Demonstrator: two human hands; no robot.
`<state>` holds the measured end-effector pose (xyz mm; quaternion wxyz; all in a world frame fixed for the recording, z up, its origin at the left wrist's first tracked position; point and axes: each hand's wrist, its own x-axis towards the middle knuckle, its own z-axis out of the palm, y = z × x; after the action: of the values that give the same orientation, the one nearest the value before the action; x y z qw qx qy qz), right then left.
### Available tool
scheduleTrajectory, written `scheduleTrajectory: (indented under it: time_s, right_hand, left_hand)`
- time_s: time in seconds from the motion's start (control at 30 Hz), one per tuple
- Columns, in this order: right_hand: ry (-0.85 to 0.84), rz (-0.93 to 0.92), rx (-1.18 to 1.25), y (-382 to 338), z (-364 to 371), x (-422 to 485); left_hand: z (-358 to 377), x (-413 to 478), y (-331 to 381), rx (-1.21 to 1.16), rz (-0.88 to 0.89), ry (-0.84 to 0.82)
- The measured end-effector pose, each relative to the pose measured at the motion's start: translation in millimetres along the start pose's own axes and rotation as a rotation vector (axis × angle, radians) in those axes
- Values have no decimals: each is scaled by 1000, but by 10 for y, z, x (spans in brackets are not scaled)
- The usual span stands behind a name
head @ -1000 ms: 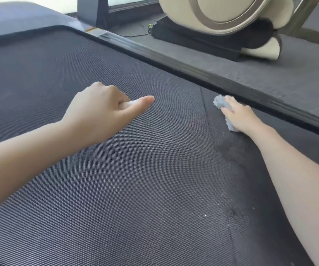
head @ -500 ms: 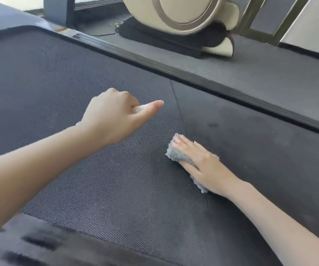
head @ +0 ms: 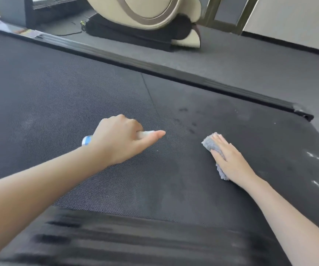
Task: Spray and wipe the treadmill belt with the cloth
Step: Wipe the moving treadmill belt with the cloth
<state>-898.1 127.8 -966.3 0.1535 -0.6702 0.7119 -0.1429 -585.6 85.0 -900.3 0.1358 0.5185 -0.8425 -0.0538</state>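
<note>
The dark textured treadmill belt fills most of the view, with damp darker patches near its middle. My left hand hovers over the belt and grips a small white spray bottle, its blue-and-white end showing behind my wrist; my index finger lies along the nozzle. To the right, my right hand presses flat on a grey fluffy cloth against the belt, fingers straight.
A black side rail runs along the belt's far edge, ending at the right. The near ribbed rail lies under my arms. A beige machine on a black base stands on the grey floor beyond.
My right hand slid the cloth from the far rail toward me across the belt, then off to the right. My left hand kept the bottle and stayed roughly in place.
</note>
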Motion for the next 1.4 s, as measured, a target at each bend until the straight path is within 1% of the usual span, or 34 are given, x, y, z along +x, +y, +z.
scheduleTrajectory:
  time_s: [0.13,0.23,0.33,0.5,0.67,0.9,1.0,1.07,1.13,1.23,1.3,1.4]
  right_hand:
    - [8,43,-18,190,-49,-20]
    - [14,129,42,340,-137,-74]
    - [33,160,76,517,-260,-194]
    - [32,122,78,649,-388,-298]
    - [39,98,39,702,-371,-280]
    - [50,75,25,719,-364,-267]
    - [58,70,6,714,-356,-262]
    - [56,74,-14,719,-342,-259]
    - [56,84,-8,717,-346,-257]
    - [49,85,-3,717,-350,-253]
    - [47,93,6,715,-353,-244]
    - [63,81,11,738,-339,-230]
  left_hand:
    - [105,13,218,66,31,-34]
    - [199,14,415,80,28,-73]
    - [272,-16,557,119,42,-74]
    - [370,5,682,186,16,-2]
    - [410,-65,637,136,-14,85]
    - [346,-126,562,150,-22,11]
    - [355,-94,644,134,1,65]
    - [381,-22,687,94,-6,141]
    - [395,90,695,49,-30,179]
    - [406,310,710,57,-45,123]
    - [383,505,724,78,-85,91]
    - [347,841,754,100,-130,88]
